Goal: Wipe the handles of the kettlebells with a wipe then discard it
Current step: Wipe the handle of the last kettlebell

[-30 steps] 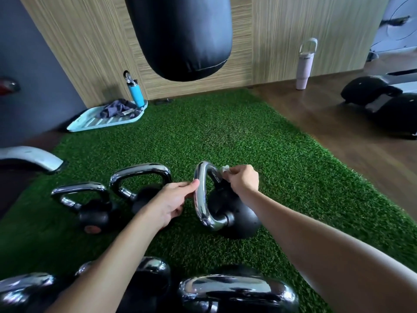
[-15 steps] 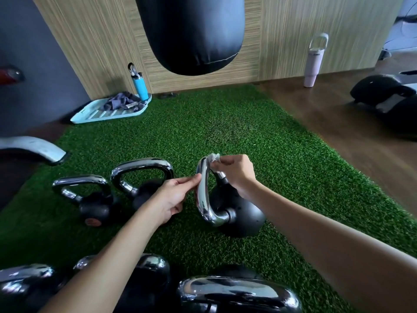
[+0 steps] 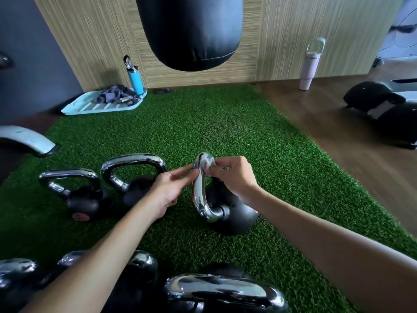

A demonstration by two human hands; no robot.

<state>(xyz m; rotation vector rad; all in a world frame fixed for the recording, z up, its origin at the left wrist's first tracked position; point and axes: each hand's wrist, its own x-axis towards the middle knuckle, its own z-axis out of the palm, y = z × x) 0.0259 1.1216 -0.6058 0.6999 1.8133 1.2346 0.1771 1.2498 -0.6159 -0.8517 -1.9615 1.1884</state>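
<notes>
at the top bend of the chrome handle (image 3: 198, 195), pinched a crumpled white wipe (image 3: 208, 162) in the right hand (image 3: 234, 177), thumb and curled fingertips closed on it and pressing it to the metal. touched the left side of that same handle with the left hand (image 3: 169, 188), thumb and forefinger stretched nearly straight to the chrome, the other fingers loosely bent, gripping nothing. found its black kettlebell (image 3: 234, 219) tilted on the green turf (image 3: 225, 123), ball low and to the right, handle turned edge-on to the camera. noted a middle kettlebell (image 3: 133, 190) standing just left of the left hand and a smallest kettlebell (image 3: 83, 199) beside that one, both upright, handles up. caught three nearer kettlebells at the bottom edge, only partly in view: a big chrome grip (image 3: 221, 290), a rounded one (image 3: 144, 263) under the left forearm, and a blurred one (image 3: 18, 274) in the corner. saw a dark punching bag (image 3: 189, 30) hanging over the far end of the turf. spotted a pale blue tray (image 3: 97, 108) by the wood-panelled wall (image 3: 282, 41), with a crumpled grey cloth (image 3: 115, 96) and a blue bottle (image 3: 136, 80) on it. made out a pale tumbler (image 3: 309, 68) on the wooden floor (image 3: 338, 132), well off to the right.
</notes>
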